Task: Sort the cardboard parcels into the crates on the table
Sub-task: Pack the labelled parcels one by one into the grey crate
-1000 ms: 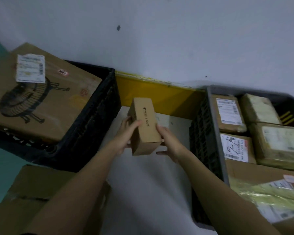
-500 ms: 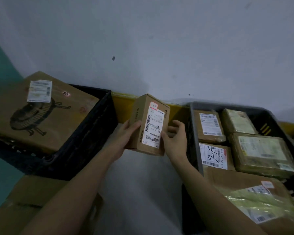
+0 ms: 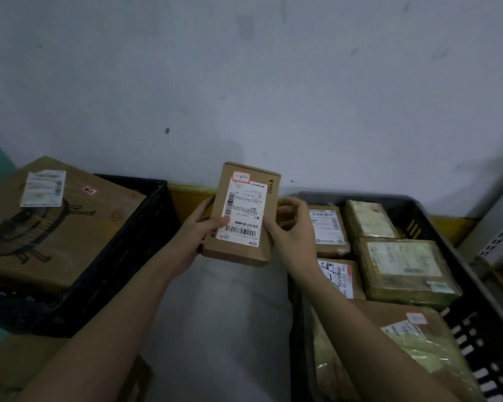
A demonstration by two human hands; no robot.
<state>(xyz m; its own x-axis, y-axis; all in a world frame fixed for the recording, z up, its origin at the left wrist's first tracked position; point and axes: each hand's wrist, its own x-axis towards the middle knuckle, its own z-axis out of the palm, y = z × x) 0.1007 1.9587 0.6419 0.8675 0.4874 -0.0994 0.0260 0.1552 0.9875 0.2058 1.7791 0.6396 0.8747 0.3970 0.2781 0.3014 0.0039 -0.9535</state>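
A small brown cardboard parcel (image 3: 242, 214) with a white shipping label facing me is held up between the two crates. My left hand (image 3: 199, 232) grips its left edge, thumb on the label's lower corner. My right hand (image 3: 292, 232) holds its right edge with curled fingers. The black crate (image 3: 122, 256) on the left carries one big box (image 3: 53, 227) printed with a round drawing. The grey crate (image 3: 476, 291) on the right holds several labelled parcels, some wrapped in tape.
A white table surface (image 3: 224, 329) runs between the crates. A yellow strip (image 3: 189, 198) lines the base of the white wall behind. Another cardboard box (image 3: 26, 369) lies at the lower left, partly under my left forearm.
The parcel has been turned and raised so its labelled face points at me. Both hands shifted up along its edges, and my view tilted up toward the wall.
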